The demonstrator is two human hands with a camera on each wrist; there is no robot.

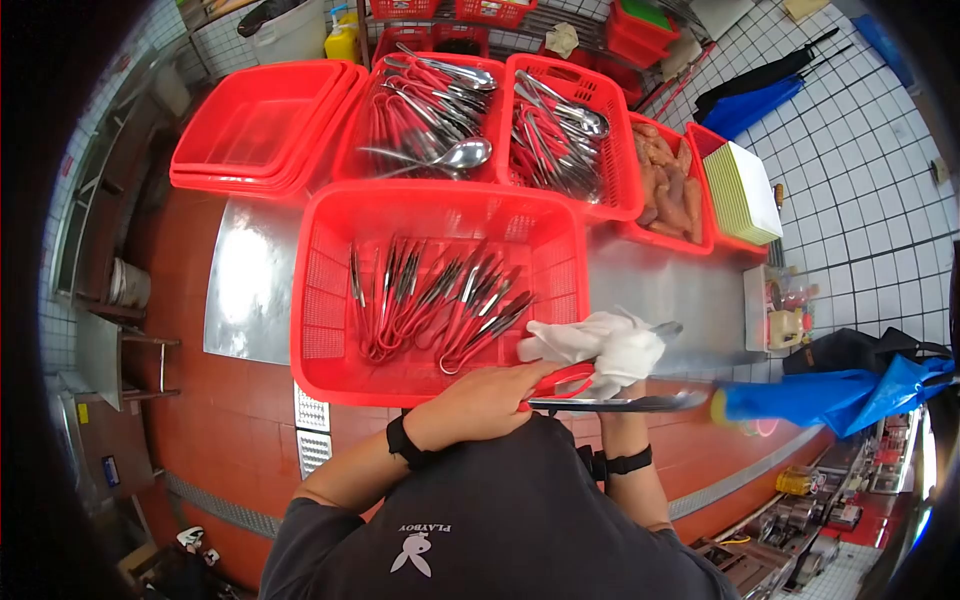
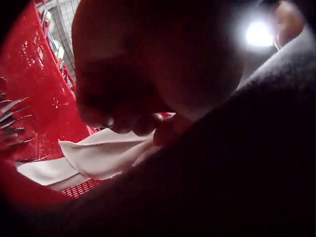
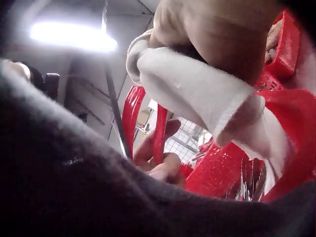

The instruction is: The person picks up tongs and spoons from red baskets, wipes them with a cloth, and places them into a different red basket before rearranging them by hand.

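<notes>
My left hand (image 1: 487, 402) grips a pair of tongs (image 1: 620, 404) by its red handle, in front of the near red basket (image 1: 340, 205). Its metal arms point right, close before my chest. A bunched white cloth (image 1: 632, 352) is in my right hand (image 3: 212, 34), which mostly hides behind it in the head view. In the right wrist view the fingers curl over the cloth beside the red handle loops. A blurred grey tip shows past the cloth's right side. Several red-handled tongs (image 1: 440, 300) lie in the near basket.
Behind stand two red baskets heaped with tongs and ladles (image 1: 466, 154). Stacked red trays (image 1: 262, 120) are at the left. To the right are a red bin of raw meat (image 1: 668, 185) and a stack of pale trays (image 1: 742, 195), on a steel table (image 1: 680, 300).
</notes>
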